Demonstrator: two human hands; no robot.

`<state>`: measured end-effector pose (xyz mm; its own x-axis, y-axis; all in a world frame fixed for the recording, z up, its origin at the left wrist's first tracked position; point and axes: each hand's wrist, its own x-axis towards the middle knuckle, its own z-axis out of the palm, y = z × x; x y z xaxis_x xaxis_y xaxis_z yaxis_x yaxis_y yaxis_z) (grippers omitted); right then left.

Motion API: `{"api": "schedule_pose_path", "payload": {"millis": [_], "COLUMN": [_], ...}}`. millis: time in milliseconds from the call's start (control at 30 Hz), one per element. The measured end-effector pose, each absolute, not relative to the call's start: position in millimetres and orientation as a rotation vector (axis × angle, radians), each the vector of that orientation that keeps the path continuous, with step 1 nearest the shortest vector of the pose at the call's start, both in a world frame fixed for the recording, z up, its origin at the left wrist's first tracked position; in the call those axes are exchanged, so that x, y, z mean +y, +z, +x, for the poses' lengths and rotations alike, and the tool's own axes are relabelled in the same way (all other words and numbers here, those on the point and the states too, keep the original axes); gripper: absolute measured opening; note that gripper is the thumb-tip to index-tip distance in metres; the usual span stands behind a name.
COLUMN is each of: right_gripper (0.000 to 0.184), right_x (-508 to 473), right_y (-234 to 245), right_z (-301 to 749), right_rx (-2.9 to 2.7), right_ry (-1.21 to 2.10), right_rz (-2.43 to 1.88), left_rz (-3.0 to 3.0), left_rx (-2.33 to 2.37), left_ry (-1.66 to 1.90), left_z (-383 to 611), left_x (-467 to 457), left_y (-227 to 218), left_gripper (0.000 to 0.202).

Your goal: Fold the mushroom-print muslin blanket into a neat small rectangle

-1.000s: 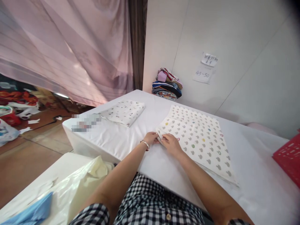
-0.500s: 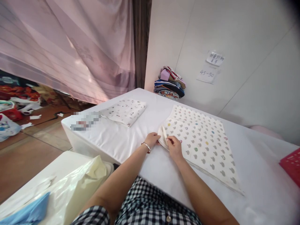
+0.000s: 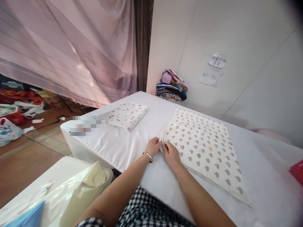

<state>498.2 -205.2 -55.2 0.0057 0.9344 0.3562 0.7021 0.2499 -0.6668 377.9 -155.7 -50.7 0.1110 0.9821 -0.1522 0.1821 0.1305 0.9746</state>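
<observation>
A white cloth with grey and coloured prints [image 3: 205, 148] lies folded in layers on the white-covered table [image 3: 265, 164]. At its near left corner, my left hand [image 3: 153, 146] pinches the layered edge; a bracelet circles that wrist. Right beside it, my right hand [image 3: 171, 154] is closed on the same corner, its fingertips almost meeting the left ones. To the left lies a second folded white cloth [image 3: 126, 116] with small scattered prints, touched by neither hand.
A stack of folded fabrics [image 3: 171, 86] sits at the table's far edge by the wall. A red basket [image 3: 297, 171] shows at the right. A side table at lower left bears a pale yellow plastic bag [image 3: 80, 186] and blue material [image 3: 28, 216]. A pink curtain [image 3: 94, 47] hangs behind.
The corner layer that was lifted and folded back between my hands now lies against the other layers. My right hand has moved left, closer to my left hand.
</observation>
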Motion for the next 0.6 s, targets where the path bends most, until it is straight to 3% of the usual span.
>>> {"api": "schedule_pose_path", "payload": {"millis": [100, 300, 433, 600], "right_gripper": [0.019, 0.021, 0.023, 0.021], "right_x": [-205, -208, -207, -207], "right_y": [-48, -34, -41, -45], "right_z": [505, 509, 500, 497], "right_rx": [-1.612, -1.77, -2.022, -1.926], "right_ry": [0.387, -0.03, 0.04, 0.203], "right_rz": [-1.484, -1.539, -1.571, -1.567], "left_rz": [1.295, 1.25, 1.231, 1.098], "left_rx": [1.336, 1.311, 1.3, 1.226], "left_ry": [0.918, 0.932, 0.936, 0.955], "left_z": [377, 378, 378, 377], "left_x": [-154, -154, -156, -156], "left_y": [-51, -50, -45, -42], "left_gripper": [0.005, 0.007, 0.007, 0.014]}}
